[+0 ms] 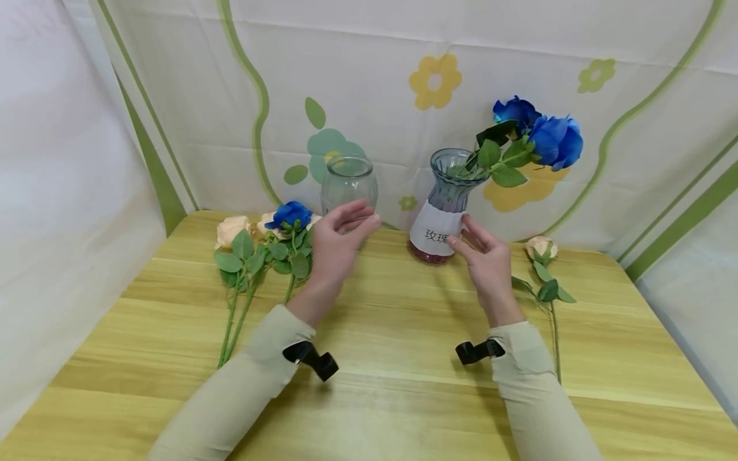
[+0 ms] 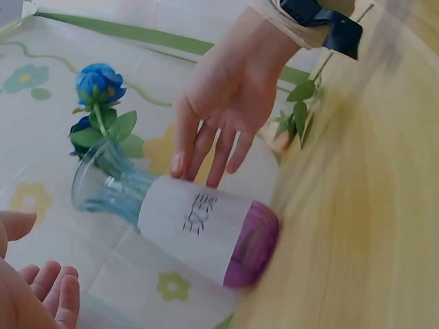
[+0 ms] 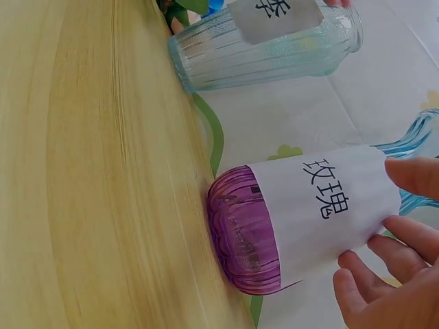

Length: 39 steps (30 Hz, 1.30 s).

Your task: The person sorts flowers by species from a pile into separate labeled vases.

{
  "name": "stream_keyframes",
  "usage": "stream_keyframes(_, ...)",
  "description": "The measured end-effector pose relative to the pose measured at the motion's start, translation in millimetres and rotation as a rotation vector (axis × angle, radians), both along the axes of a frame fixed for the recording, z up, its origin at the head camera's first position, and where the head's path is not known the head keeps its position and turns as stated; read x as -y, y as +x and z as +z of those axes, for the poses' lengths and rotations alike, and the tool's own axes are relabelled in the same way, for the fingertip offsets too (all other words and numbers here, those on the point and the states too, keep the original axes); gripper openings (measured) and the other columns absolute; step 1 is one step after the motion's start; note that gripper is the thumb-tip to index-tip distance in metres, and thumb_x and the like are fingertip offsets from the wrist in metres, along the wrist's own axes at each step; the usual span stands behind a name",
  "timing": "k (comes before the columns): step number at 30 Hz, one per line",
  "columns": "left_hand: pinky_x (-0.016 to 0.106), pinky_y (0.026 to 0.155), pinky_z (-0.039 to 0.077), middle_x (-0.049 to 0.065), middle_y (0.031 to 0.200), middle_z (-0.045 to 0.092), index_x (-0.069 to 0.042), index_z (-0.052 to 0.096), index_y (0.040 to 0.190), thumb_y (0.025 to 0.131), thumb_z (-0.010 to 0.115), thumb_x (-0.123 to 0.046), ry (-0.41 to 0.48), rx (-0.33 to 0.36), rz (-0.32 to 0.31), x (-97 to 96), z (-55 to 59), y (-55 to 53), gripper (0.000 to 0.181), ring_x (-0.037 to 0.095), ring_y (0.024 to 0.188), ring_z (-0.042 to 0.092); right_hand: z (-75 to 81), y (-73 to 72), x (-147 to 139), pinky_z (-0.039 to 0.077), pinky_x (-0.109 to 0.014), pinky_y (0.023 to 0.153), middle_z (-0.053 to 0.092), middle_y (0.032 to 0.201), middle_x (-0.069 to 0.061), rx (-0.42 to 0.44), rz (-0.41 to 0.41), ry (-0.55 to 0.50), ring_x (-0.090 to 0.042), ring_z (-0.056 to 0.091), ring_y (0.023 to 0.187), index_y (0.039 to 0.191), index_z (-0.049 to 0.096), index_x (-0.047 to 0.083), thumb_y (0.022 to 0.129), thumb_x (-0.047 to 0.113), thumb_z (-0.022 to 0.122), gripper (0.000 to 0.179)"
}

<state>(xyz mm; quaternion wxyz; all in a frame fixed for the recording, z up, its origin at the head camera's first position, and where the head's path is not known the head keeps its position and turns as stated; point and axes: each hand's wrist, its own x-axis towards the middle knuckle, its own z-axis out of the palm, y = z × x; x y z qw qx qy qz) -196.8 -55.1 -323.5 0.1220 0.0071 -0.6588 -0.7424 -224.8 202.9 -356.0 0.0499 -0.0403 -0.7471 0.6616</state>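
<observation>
A glass vase (image 1: pixel 441 205), blue at the neck and purple at the base, carries a white paper label (image 3: pixel 329 212) with black characters. Two blue roses (image 1: pixel 555 142) lean out of its mouth to the right. At the label's right edge are the fingertips of my right hand (image 1: pixel 487 266), with the fingers extended and not wrapped round the glass. My left hand (image 1: pixel 337 243), fingers loosely bent and palm inward, is in front of a clear glass vase (image 1: pixel 350 179) and hides its lower part. That vase also bears a label (image 3: pixel 274 17).
Left of my left hand, peach roses (image 1: pixel 232 232) and a blue rose (image 1: pixel 290 215) lie on the wooden table (image 1: pixel 369 384). A single peach rose (image 1: pixel 542 247) lies beyond my right hand. Behind both vases hangs a patterned cloth (image 1: pixel 380 77).
</observation>
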Motion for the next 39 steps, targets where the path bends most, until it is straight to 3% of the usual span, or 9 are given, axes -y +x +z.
stream_keyframes(4, 0.02, 0.089, 0.061, 0.011, 0.13, 0.075, -0.007, 0.071, 0.134, 0.096, 0.081, -0.018, 0.037, 0.068, 0.023, 27.1, -6.0, 8.3, 0.041, 0.015, 0.111, 0.073, -0.2, 0.1, 0.0, 0.04, -0.039, 0.128, 0.047, 0.167, 0.004, -0.001, -0.003, 0.001, -0.022, 0.044, 0.156, 0.157, 0.052, 0.022, 0.1, 0.02, 0.076, 0.062)
stream_keyframes(9, 0.018, 0.082, 0.062, 0.017, 0.132, 0.074, -0.002, 0.07, 0.134, 0.097, 0.079, -0.012, 0.072, 0.103, 0.093, 53.4, -15.6, 15.0, 0.04, 0.006, 0.102, 0.074, 0.7, 0.2, 0.1, 0.04, -0.039, 0.127, 0.047, 0.167, 0.003, 0.004, -0.009, 0.001, -0.022, 0.045, 0.155, 0.157, 0.053, 0.022, 0.1, 0.02, 0.076, 0.061)
stream_keyframes(18, 0.02, 0.084, 0.062, -0.012, 0.106, 0.076, -0.001, 0.068, 0.137, 0.098, 0.078, -0.016, -0.013, 0.227, 0.154, 98.6, -31.4, 29.8, 0.043, 0.001, 0.097, 0.073, 0.4, 0.0, -0.2, 0.04, -0.038, 0.127, 0.047, 0.167, 0.003, 0.01, -0.011, -0.008, -0.02, 0.047, 0.154, 0.156, 0.053, 0.021, 0.1, 0.019, 0.076, 0.06)
stream_keyframes(23, 0.02, 0.085, 0.062, -0.014, 0.105, 0.077, 0.002, 0.062, 0.143, 0.098, 0.078, -0.015, -0.064, 0.326, 0.133, 119.9, -41.4, 39.3, 0.05, -0.002, 0.093, 0.072, -0.3, -0.8, -0.3, 0.041, -0.037, 0.127, 0.049, 0.166, 0.002, 0.009, -0.013, -0.012, -0.02, 0.048, 0.153, 0.156, 0.054, 0.021, 0.1, 0.02, 0.076, 0.059)
stream_keyframes(27, 0.017, 0.085, 0.061, -0.018, 0.101, 0.076, 0.0, 0.062, 0.144, 0.097, 0.078, -0.015, -0.099, 0.374, 0.163, 135.0, -48.3, 45.3, 0.051, -0.003, 0.091, 0.073, -1.0, -1.7, -0.2, 0.041, -0.037, 0.127, 0.05, 0.166, 0.0, 0.01, -0.014, -0.02, -0.02, 0.048, 0.153, 0.155, 0.055, 0.019, 0.1, 0.018, 0.075, 0.059)
stream_keyframes(30, 0.013, 0.084, 0.06, -0.022, 0.1, 0.075, -0.004, 0.063, 0.144, 0.098, 0.079, -0.02, -0.175, 0.411, 0.184, 145.0, -49.7, 50.0, 0.051, -0.007, 0.091, 0.072, -1.3, -2.1, 0.2, 0.041, -0.037, 0.127, 0.05, 0.165, -0.001, 0.011, -0.018, -0.024, -0.021, 0.049, 0.152, 0.155, 0.055, 0.018, 0.101, 0.017, 0.075, 0.058)
stream_keyframes(32, 0.013, 0.084, 0.06, -0.02, 0.102, 0.077, -0.005, 0.064, 0.144, 0.098, 0.079, -0.022, -0.24, 0.434, 0.167, 149.7, -50.4, 52.0, 0.052, -0.009, 0.09, 0.071, -1.1, -2.2, 0.2, 0.041, -0.037, 0.127, 0.05, 0.165, -0.002, 0.011, -0.02, -0.025, -0.021, 0.049, 0.152, 0.155, 0.055, 0.018, 0.101, 0.017, 0.075, 0.058)
stream_keyframes(35, 0.014, 0.082, 0.06, -0.009, 0.113, 0.08, -0.006, 0.065, 0.144, 0.098, 0.079, -0.027, -0.36, 0.462, 0.095, 152.1, -51.9, 53.3, 0.052, -0.008, 0.089, 0.071, -0.5, -1.9, 0.0, 0.042, -0.037, 0.127, 0.05, 0.165, -0.003, 0.012, -0.02, -0.024, -0.022, 0.049, 0.152, 0.155, 0.055, 0.018, 0.101, 0.018, 0.075, 0.058)
stream_keyframes(39, 0.017, 0.084, 0.059, 0.009, 0.131, 0.077, -0.007, 0.066, 0.143, 0.096, 0.081, -0.032, -0.488, 0.484, -0.001, 148.3, -56.9, 51.1, 0.055, 0.007, 0.104, 0.074, 0.5, -1.0, -0.5, 0.042, -0.037, 0.127, 0.05, 0.166, -0.003, 0.023, -0.018, -0.023, -0.021, 0.048, 0.153, 0.156, 0.055, 0.019, 0.101, 0.019, 0.074, 0.058)
